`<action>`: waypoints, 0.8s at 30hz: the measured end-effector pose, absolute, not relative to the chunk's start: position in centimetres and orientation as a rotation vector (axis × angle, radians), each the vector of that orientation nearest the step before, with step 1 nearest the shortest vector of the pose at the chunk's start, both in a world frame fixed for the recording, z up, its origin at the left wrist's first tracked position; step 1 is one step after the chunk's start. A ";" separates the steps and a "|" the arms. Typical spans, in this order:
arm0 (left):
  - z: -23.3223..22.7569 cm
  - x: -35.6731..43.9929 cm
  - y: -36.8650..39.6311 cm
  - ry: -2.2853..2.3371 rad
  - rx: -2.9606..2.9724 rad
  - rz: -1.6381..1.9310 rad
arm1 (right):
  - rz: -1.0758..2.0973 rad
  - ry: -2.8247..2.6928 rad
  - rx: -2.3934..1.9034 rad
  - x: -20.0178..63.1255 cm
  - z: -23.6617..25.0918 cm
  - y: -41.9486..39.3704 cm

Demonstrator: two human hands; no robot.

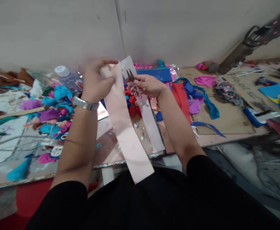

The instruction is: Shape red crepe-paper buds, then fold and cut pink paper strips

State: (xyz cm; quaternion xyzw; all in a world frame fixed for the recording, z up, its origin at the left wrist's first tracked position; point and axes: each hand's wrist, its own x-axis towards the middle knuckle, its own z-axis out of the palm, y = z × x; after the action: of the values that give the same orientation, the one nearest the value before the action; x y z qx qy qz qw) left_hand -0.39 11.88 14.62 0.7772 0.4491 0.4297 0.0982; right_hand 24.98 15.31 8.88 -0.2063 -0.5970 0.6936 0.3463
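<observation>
My left hand [98, 78] pinches the upper end of a long pale peach paper strip [128, 134] between thumb and fingers. The strip slants down toward my lap, past the table's front edge. In my right hand [151, 84] is a pair of small thread snips [136, 88] with pink handles, their blades pointing up. Behind the snips hangs a narrower whitish strip [151, 123], its top rising above the blades. Whether my right fingers also grip this whitish strip, I cannot tell.
Crumpled coloured paper pieces [56, 108] and a clear bottle with a white cap [69, 78] lie to the left. Right of centre are a red strip [182, 100], a blue box [158, 75] and cardboard [228, 116]. A dark bottle-like object [238, 52] leans at upper right.
</observation>
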 end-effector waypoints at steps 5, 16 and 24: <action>14.5 -0.4 11.9 1.314 2.401 1.178 | 1.795 -1.605 -0.581 24.5 8.7 15.6; 14.5 0.1 11.8 1.264 2.349 1.278 | 1.720 -1.675 -0.553 23.9 9.5 15.0; 14.7 1.0 11.2 1.294 2.239 1.321 | 1.551 -1.700 -0.504 23.2 9.3 15.3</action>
State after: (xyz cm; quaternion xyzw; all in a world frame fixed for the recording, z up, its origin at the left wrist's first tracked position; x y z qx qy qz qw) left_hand 0.99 11.20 14.74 0.7657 0.4424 0.4516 0.1186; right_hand 23.22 15.29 9.27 -0.1975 -0.6665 0.6083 0.3829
